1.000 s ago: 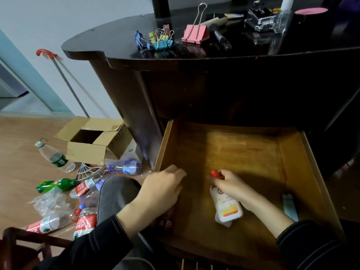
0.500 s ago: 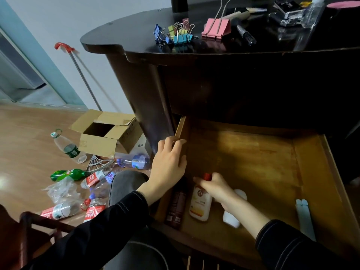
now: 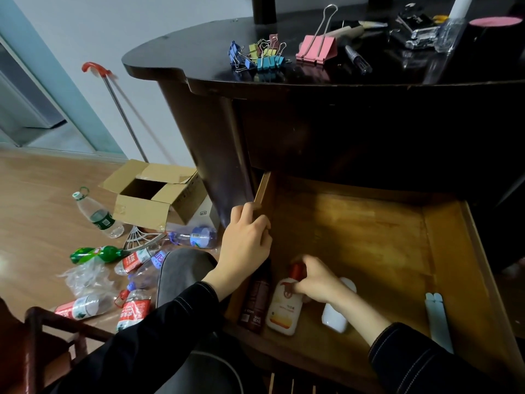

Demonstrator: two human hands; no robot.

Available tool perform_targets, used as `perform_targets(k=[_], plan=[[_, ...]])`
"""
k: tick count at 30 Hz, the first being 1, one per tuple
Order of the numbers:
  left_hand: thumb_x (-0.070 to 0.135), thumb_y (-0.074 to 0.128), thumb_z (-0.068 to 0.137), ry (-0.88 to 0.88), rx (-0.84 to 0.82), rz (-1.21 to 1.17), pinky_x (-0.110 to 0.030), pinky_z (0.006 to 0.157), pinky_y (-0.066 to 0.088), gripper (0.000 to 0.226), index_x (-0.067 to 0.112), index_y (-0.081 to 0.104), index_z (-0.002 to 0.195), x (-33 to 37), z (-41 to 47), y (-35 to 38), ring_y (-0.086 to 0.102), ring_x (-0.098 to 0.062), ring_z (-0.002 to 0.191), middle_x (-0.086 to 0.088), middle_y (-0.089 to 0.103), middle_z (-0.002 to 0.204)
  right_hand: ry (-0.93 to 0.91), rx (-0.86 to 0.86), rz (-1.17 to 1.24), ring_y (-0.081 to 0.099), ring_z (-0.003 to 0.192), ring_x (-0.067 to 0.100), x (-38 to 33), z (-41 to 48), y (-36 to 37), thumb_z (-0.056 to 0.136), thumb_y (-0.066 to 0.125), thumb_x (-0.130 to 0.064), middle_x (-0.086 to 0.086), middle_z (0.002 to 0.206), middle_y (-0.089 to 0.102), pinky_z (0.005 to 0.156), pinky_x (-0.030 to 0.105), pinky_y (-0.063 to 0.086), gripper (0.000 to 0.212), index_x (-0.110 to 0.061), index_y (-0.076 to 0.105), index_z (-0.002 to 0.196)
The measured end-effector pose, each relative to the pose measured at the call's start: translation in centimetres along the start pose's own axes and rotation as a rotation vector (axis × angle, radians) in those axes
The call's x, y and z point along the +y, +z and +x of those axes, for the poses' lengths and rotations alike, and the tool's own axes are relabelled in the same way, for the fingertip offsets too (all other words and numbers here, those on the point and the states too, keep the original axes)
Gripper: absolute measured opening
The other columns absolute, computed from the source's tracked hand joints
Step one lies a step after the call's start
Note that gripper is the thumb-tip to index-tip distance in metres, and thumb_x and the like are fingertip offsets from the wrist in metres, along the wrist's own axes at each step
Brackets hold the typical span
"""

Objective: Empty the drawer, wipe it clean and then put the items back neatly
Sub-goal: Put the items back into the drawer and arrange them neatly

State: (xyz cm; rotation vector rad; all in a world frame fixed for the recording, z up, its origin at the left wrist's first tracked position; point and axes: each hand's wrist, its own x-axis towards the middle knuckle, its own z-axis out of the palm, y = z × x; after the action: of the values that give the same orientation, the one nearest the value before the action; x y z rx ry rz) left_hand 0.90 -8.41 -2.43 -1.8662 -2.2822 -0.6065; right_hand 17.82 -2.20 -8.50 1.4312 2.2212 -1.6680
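L grip point(image 3: 245, 245) holds drawer point(image 3: 262, 189) side | R grip point(image 3: 318, 280) pinches red-cap bottle point(image 3: 284, 308)

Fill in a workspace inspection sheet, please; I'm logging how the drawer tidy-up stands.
Surface: open wooden drawer, back part bare.
Job's things: dark bottle, white bottle, white container, white strips at drawer front; binder clips, marker on desk top.
Clutter: plastic bottles, cardboard box on floor.
Hands: left hand grips drawer's left wall; right hand holds white bottle's red cap.
Cables: nothing seen.
Surroundings: wall, red-handled pole.
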Motion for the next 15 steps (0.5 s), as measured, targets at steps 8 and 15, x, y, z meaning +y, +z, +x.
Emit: perform_targets(k=[8,15], plan=[[0.015,0.062,0.087,-0.006,0.007,-0.016,-0.038,0.079,0.052,0.006,0.014,0.066,0.090,-0.1,0.0,0.0,0.043,-0.028,0.116,-0.004,0.051,0.134,-0.057,-0.058,-0.305,0.062,0.105,0.019,-0.1,-0.6,1.2,0.086,0.080,-0.028,0.001,0.124,0.059,0.084,0.037,0.061,0.065,-0.021,0.045,0.140],[0.015,0.061,0.087,-0.006,0.014,-0.019,-0.036,0.079,0.051,0.006,0.015,0.066,0.090,0.0,0.0,0.0,0.043,-0.027,0.117,-0.004,0.051,0.133,-0.105,-0.034,-0.386,0.064,0.103,0.019,0.0,-0.5,1.5,0.091,0.074,-0.027,0.002,0.125,0.059,0.083,0.038,0.061,0.062,-0.024,0.041,0.143]])
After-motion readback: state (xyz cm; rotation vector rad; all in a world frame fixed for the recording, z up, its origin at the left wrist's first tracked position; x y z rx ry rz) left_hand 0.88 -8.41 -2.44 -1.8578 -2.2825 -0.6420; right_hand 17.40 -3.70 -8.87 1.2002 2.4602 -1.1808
